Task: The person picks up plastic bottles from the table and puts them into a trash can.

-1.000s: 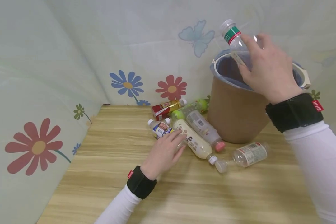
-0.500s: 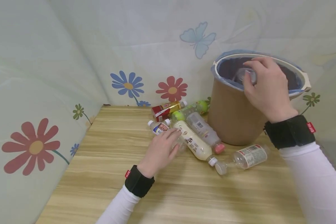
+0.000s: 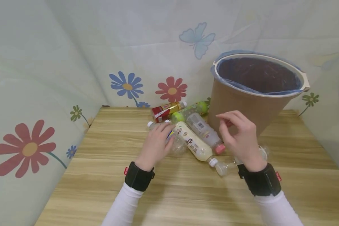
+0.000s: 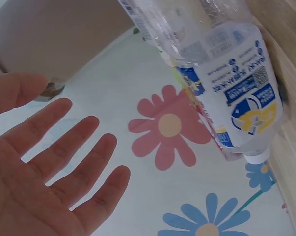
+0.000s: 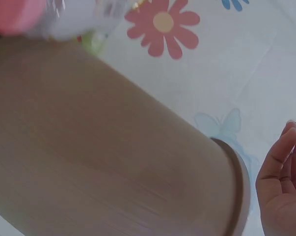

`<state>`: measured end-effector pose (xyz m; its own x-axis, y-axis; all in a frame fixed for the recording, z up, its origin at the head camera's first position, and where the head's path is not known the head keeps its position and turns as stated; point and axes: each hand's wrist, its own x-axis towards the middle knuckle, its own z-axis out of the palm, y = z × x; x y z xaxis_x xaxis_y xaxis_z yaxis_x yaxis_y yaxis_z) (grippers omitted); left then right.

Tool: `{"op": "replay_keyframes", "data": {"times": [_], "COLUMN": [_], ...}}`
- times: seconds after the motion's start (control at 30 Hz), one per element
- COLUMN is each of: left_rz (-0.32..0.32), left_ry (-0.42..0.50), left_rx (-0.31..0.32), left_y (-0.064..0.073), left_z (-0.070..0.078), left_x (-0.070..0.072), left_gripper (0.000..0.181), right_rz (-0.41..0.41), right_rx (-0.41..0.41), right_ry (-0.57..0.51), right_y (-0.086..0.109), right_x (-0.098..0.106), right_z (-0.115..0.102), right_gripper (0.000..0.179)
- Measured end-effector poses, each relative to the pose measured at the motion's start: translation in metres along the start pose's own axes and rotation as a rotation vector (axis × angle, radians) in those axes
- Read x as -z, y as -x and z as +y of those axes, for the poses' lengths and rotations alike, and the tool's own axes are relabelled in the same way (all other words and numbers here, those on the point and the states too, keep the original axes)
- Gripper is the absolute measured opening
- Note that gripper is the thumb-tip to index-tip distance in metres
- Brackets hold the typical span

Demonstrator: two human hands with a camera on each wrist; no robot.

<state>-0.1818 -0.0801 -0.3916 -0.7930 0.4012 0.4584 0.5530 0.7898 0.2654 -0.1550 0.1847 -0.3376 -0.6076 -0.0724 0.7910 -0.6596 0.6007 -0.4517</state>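
Observation:
My left hand (image 3: 155, 144) hovers over a clear bottle with a blue and white label (image 4: 251, 93), partly hiding it in the head view. Its fingers are spread, apart from that bottle, in the left wrist view. In front of the bin, my right hand (image 3: 240, 138) hangs in the air with loosely bent fingers and nothing in them. Between the hands lies a cream-coloured bottle (image 3: 193, 142) with a white cap. Beside it is a translucent bottle with a pink cap (image 3: 203, 128). A clear bottle (image 3: 222, 168) is partly covered by the right hand and wrist.
A brown bin (image 3: 228, 100) with a blue liner stands at the back right. Left of it lie a green-ended bottle (image 3: 189, 111) and a red and yellow bottle (image 3: 166, 112). Flower-printed sheeting (image 3: 147, 37) rises behind the wooden table (image 3: 101, 175).
My right hand lowered a clear bottle with a green and red label into the bin, let go, and came down leftward over the table. The left hand barely moved.

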Motion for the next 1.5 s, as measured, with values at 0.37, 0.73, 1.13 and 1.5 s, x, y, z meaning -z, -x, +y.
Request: {"op": "replay_keyframes", "data": {"times": [0.37,0.73,1.13,1.5], "left_rz": [-0.062,-0.168,-0.227,-0.292], "left_ry": [-0.043,-0.094,-0.159,-0.173], "left_rx": [0.022,0.03,0.016,-0.01], "left_y": [0.0,0.004,0.002,0.004], "left_z": [-0.022,-0.033,-0.04,-0.037], "left_x": [-0.02,-0.033,-0.046,-0.048], "left_gripper": [0.044,0.057,0.071,0.074], "right_rz": [-0.034,-0.096,-0.131,-0.161], "right_rx": [-0.114,-0.162,-0.175,-0.189], "right_ry": [-0.09,-0.046,-0.039,-0.034], "right_y": [0.039,0.048,0.047,0.048], "right_x": [-0.03,-0.032,-0.036,-0.036], "right_z": [0.004,0.007,0.009,0.007], "right_gripper": [0.025,0.023,0.021,0.02]}}
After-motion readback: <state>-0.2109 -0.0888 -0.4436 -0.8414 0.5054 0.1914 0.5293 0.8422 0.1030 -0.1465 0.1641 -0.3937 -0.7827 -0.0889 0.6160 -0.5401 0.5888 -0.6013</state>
